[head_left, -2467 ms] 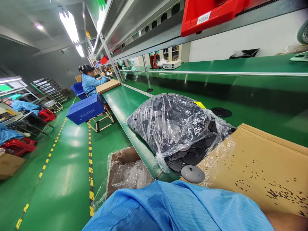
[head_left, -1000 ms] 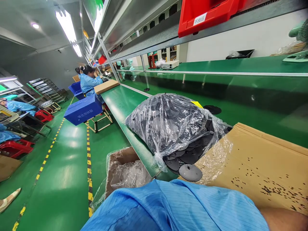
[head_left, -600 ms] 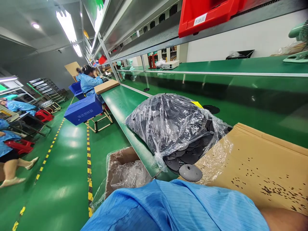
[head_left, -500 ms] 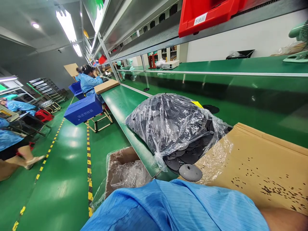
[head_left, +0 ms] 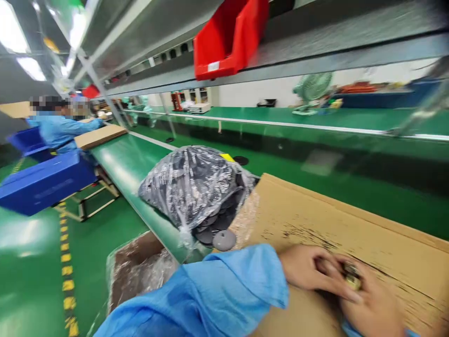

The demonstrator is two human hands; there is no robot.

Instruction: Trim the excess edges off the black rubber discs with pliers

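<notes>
One small brass-toned part [head_left: 351,276] (blurred) is at lower right of the frame, gripped between curled left hand [head_left: 310,267] and right hand [head_left: 375,299]; presumably light, rigid, slippery: hold by the sides.

The left hand [head_left: 307,270] and right hand [head_left: 377,302] met above a sheet of cardboard [head_left: 294,199], a small brassy piece [head_left: 352,277] in the right hand's fingers and the left hand's fingertips against it; blur hid its exact form. Dark bits [head_left: 308,234] lay scattered on the cardboard. Just beside it, on the green worktop [head_left: 121,164], sat a clear plastic bag [head_left: 189,185] of dark discs, its mouth spilling some, with a grey disc [head_left: 224,240] in front. A red bin [head_left: 219,65] was fixed at the shelf above. Near a blue box [head_left: 45,182], a co-worker [head_left: 63,131] in a blue top sat farther along the worktop.
</notes>
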